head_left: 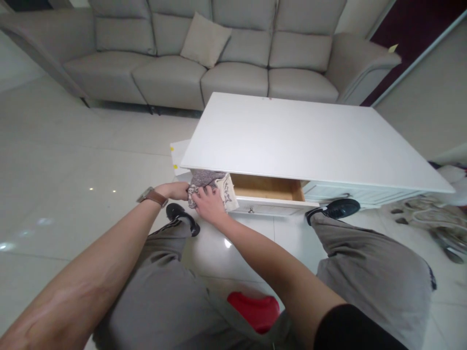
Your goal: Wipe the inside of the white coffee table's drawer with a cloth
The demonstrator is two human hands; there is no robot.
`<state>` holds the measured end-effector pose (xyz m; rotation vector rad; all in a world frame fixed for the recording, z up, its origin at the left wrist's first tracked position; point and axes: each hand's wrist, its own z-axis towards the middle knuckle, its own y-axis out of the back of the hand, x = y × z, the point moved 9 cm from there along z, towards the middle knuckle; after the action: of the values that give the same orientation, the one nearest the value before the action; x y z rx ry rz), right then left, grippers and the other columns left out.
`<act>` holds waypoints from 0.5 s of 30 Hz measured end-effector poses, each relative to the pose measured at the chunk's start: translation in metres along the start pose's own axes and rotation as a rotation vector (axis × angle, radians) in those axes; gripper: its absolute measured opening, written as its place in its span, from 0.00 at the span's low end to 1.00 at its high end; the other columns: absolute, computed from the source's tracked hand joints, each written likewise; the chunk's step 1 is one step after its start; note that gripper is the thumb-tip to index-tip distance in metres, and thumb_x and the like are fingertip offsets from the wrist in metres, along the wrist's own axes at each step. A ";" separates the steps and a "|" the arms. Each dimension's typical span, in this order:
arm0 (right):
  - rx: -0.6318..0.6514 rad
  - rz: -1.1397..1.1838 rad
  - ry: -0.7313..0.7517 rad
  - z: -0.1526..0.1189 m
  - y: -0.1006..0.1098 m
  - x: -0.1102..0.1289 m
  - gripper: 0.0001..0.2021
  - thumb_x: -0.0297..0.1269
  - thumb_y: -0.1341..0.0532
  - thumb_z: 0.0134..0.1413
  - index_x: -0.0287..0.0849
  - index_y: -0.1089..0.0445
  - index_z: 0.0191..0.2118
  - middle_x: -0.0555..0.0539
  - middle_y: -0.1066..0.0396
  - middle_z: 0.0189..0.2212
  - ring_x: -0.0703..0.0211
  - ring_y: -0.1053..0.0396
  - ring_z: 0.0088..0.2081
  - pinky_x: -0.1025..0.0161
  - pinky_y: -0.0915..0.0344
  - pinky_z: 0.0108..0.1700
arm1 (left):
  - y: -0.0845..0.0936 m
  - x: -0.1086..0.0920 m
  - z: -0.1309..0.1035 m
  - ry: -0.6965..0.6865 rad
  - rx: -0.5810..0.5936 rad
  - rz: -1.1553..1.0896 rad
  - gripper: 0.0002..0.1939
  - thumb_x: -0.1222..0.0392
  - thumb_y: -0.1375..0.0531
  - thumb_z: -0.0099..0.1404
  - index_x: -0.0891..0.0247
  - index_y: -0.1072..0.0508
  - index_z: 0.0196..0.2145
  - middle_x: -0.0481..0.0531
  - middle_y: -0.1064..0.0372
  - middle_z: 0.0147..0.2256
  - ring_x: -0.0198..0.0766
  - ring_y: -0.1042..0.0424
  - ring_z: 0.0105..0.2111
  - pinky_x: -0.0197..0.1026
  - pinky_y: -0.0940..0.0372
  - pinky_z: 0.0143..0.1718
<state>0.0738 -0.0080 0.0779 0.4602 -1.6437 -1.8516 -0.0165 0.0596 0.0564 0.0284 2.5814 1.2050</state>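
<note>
Both hands, left and right, grip cloth half-hidden under tabletop.

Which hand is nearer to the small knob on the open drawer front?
Right. The right hand rests on the grey cloth just left of the knob; the left hand grips the cloth's far left edge.

I am facing a long grey sofa with a loose cushion leaning on its back, standing across the far side of the room. Pale glossy floor tiles are catching small spots of light to my left. A white low table is sitting between me and the sofa.
</note>
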 end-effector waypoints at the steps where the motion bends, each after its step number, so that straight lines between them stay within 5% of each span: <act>1: 0.001 -0.009 0.014 -0.006 0.000 -0.007 0.17 0.39 0.44 0.64 0.45 0.34 0.56 0.39 0.37 0.57 0.41 0.45 0.55 0.45 0.45 0.51 | -0.002 -0.003 0.001 0.002 0.030 -0.008 0.18 0.49 0.39 0.52 0.64 0.22 0.36 0.53 0.23 0.32 0.41 0.28 0.33 0.39 0.31 0.38; 8: 0.004 -0.082 0.068 -0.062 -0.006 -0.077 0.19 0.42 0.40 0.59 0.43 0.31 0.55 0.36 0.37 0.59 0.39 0.47 0.56 0.46 0.48 0.52 | -0.005 -0.016 0.009 0.058 0.114 0.037 0.21 0.49 0.41 0.56 0.66 0.25 0.41 0.56 0.25 0.32 0.42 0.28 0.31 0.38 0.36 0.31; 11: -0.002 -0.074 0.033 -0.097 -0.007 -0.127 0.19 0.42 0.38 0.56 0.42 0.28 0.52 0.35 0.35 0.58 0.39 0.48 0.57 0.45 0.50 0.52 | -0.001 -0.019 0.011 0.066 0.092 0.077 0.18 0.49 0.42 0.57 0.67 0.24 0.37 0.58 0.25 0.31 0.44 0.27 0.32 0.40 0.35 0.32; 15: -0.026 -0.116 -0.105 -0.152 0.005 -0.206 0.20 0.40 0.37 0.50 0.42 0.26 0.50 0.36 0.34 0.57 0.39 0.47 0.57 0.46 0.51 0.53 | 0.004 -0.020 0.015 0.060 0.020 0.090 0.24 0.49 0.44 0.61 0.70 0.24 0.46 0.62 0.23 0.39 0.46 0.25 0.37 0.39 0.33 0.37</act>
<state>0.3245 0.0088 0.0293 0.4629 -1.6911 -2.0105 0.0058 0.0705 0.0559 0.1156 2.6702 1.2289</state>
